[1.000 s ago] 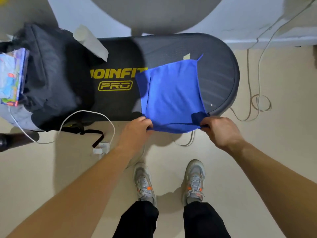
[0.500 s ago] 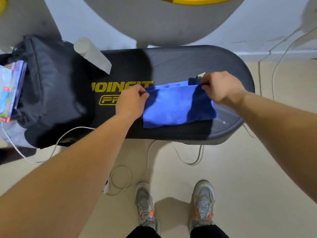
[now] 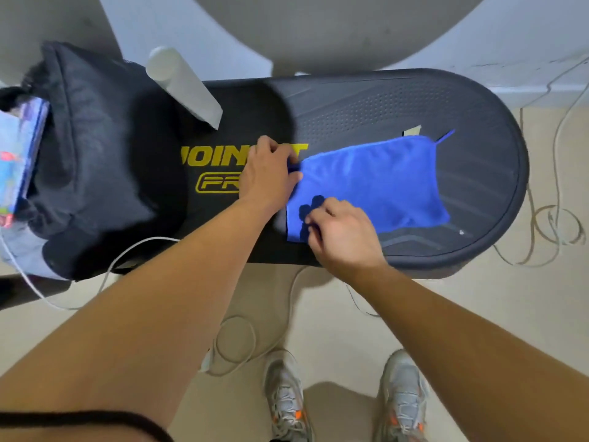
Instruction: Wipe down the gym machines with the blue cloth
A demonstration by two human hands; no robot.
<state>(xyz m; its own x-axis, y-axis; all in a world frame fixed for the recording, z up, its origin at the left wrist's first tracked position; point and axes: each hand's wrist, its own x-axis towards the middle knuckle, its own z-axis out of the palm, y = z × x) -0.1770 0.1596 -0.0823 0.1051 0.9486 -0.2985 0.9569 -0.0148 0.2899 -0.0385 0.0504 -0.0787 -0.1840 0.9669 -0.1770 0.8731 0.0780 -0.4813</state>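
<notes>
As the head cam tilts down, a black oval gym machine [image 3: 414, 103] sits on beige floor [image 3: 318, 314] against a pale wall [image 3: 526, 43], w/ a black padded bag [image 3: 95, 154] at its left end. L hand [image 3: 271, 177] pinches the blue cloth [image 3: 382, 183] at its left edge; R hand [image 3: 344, 234] curls round the near-left corner. The cloth's fluffy microfibre, lying flat on ribbed, dotted rubber.

The folded blue microfibre cloth [image 3: 376, 183] lies flat on the right half of the black oval ribbed machine platform [image 3: 398, 103], a small loop [image 3: 445, 136] sticking out at its far right corner.
</notes>
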